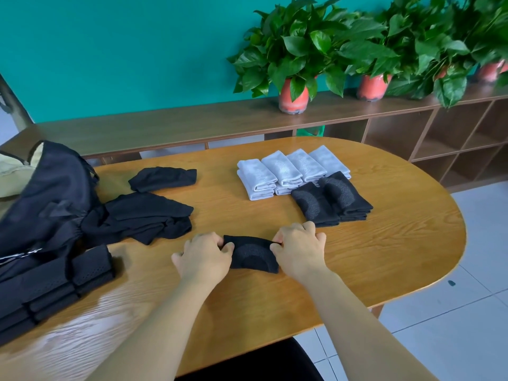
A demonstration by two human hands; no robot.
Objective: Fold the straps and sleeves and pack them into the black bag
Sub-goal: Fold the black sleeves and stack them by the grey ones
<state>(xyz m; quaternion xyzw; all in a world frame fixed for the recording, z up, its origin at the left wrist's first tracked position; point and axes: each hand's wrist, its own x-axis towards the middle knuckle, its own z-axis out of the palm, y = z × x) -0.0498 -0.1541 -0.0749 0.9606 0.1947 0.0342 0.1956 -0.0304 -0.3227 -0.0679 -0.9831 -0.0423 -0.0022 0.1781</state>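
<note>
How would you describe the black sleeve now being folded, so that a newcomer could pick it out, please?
Start at the oval wooden table and look toward its near side, in front of the folded black stacks. A small black sleeve lies there between the left hand and the right hand. Unlike every other black piece, both hands pinch its ends.

bag (pixel 46 193) cut off, L edge

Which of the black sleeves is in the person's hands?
The black sleeve nearest the person, pinched at each end by the left hand and right hand; the folded black sleeves farther right lie untouched.
</note>
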